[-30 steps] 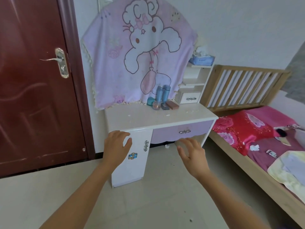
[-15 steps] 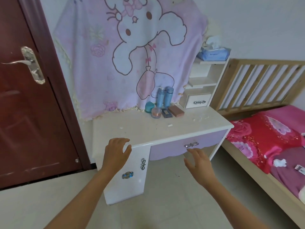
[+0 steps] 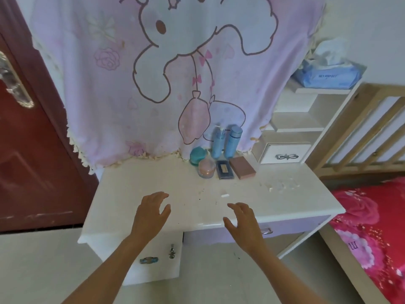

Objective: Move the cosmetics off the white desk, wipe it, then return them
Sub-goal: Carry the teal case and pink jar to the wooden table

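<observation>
Left hand (image 3: 151, 212): empty, fingers spread loosely, over the front of the white desk (image 3: 135, 185).
Right hand (image 3: 243, 220): also spread and empty, above the front edge, apart from the left.
Cosmetics: clustered at the back of the desk: blue bottles (image 3: 225, 142), teal jar (image 3: 198, 155), pink jar (image 3: 206, 168), dark compact (image 3: 225, 170), pink palette (image 3: 242, 167).
Risk: the tall bottles stand side by side, so a reach over the low jars could topple both.
Risk: the pink cloth (image 3: 153, 84) hangs just behind and may snag.
Around: white crumbs (image 3: 282, 185), tissue pack (image 3: 328, 75), bed (image 3: 372, 216).
In the way: only the front jars and compact.
</observation>
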{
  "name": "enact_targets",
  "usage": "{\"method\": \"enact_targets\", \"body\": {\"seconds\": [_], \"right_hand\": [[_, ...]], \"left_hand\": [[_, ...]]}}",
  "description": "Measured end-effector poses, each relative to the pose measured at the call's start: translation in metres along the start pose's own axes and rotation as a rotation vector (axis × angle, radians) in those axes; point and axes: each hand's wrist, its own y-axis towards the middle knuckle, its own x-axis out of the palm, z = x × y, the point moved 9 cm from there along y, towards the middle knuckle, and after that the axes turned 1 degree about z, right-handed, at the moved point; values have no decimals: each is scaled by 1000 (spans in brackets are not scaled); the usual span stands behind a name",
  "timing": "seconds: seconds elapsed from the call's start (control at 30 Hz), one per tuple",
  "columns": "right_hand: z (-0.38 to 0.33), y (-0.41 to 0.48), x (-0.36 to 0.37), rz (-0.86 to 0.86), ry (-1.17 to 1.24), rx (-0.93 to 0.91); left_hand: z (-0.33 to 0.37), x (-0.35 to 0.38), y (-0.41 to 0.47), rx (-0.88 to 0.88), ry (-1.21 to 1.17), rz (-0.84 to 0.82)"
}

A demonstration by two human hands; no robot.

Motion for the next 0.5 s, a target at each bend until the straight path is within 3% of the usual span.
{"method": "enact_targets", "body": {"seconds": [0.3, 0.5], "right_hand": [[18, 119, 17, -14, -3, 26], [33, 178, 36, -67, -17, 99]], "left_hand": [[-1, 48, 127, 35, 40, -46], [12, 100, 192, 176, 131, -231]]}}
